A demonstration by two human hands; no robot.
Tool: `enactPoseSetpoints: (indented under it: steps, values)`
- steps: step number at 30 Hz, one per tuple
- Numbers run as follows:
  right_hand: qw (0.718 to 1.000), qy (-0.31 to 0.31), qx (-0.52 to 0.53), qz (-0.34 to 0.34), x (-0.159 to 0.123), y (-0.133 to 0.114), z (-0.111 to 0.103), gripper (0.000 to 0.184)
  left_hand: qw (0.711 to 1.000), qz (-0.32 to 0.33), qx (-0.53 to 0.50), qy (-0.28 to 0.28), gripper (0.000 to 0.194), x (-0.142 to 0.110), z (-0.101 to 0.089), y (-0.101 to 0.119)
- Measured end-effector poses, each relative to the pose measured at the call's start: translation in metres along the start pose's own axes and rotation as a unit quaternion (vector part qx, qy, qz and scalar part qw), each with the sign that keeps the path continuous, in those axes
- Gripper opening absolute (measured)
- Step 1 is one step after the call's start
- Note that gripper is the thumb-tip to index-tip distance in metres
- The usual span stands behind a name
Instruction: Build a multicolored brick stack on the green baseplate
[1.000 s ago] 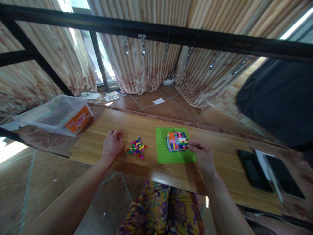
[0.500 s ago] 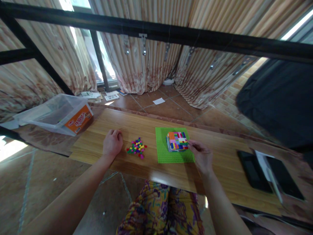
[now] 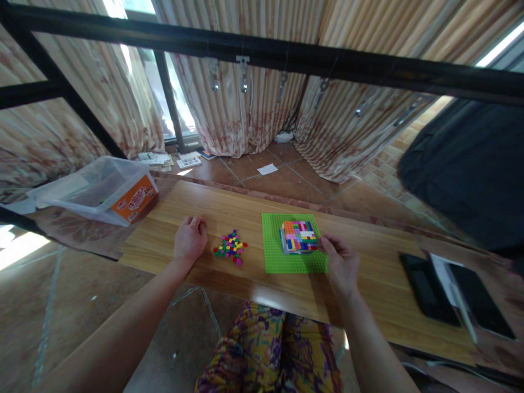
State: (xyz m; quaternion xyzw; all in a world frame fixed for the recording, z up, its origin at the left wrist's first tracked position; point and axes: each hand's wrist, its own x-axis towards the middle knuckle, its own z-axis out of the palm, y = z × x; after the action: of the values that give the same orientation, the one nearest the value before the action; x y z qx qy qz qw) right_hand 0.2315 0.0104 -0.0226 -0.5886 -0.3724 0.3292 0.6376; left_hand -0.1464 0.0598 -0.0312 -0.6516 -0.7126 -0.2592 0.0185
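Observation:
A block built of many-coloured toy bricks [image 3: 299,237] stands on a green studded baseplate [image 3: 272,261]. At its right side is my right hand [image 3: 340,261], with thumb and fingers pinched together by the block's edge. Whatever sits between those fingertips is too small to make out. My left hand [image 3: 191,238] rests on the wooden table with its fingers curled in, and I cannot see anything in it. Just to its right lies a loose pile of small coloured bricks [image 3: 231,245].
A clear plastic bin [image 3: 94,188] with an orange label stands beyond the table's left end. Dark flat devices [image 3: 429,288] and a white sheet lie at the right end of the table [image 3: 380,262]. A black metal bar [image 3: 262,50] crosses the view above.
My right hand has drawn back slightly from the brick block's right edge, its fingers still pinched. My left hand and the loose pile stay as they were; the view shifted a little.

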Motion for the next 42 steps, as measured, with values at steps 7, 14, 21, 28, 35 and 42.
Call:
enactPoseSetpoints:
  steps: [7, 14, 21, 28, 35, 42]
  values:
    - [0.995, -0.025, 0.037, 0.092, 0.006, 0.000, 0.006, 0.032, 1.000, 0.004, -0.001, 0.000, 0.023, 0.000, 0.000, 0.000]
    - [0.991, -0.026, 0.046, 0.122, 0.009, -0.004, 0.005, 0.034, 1.000, -0.004, -0.002, 0.000, 0.023, -0.001, 0.001, 0.000]
    - [0.993, -0.032, 0.012, 0.109, 0.009, -0.010, 0.010, 0.040, 1.000, -0.003, 0.005, 0.001, 0.024, 0.000, 0.002, -0.001]
    - [0.997, 0.007, 0.024, 0.071, 0.005, -0.016, -0.004, 0.040, 1.000, -0.004, -0.010, 0.000, 0.023, 0.000, 0.003, 0.000]
    - [0.994, 0.007, -0.098, -0.035, -0.046, -0.041, 0.012, 0.028, 1.000, -0.012, -0.006, -0.012, 0.023, -0.002, 0.003, 0.002]
    - [0.920, -0.277, -0.256, -0.106, -0.124, -0.025, 0.088, 0.021, 1.000, -0.013, -0.019, -0.018, 0.021, -0.002, 0.003, 0.002]
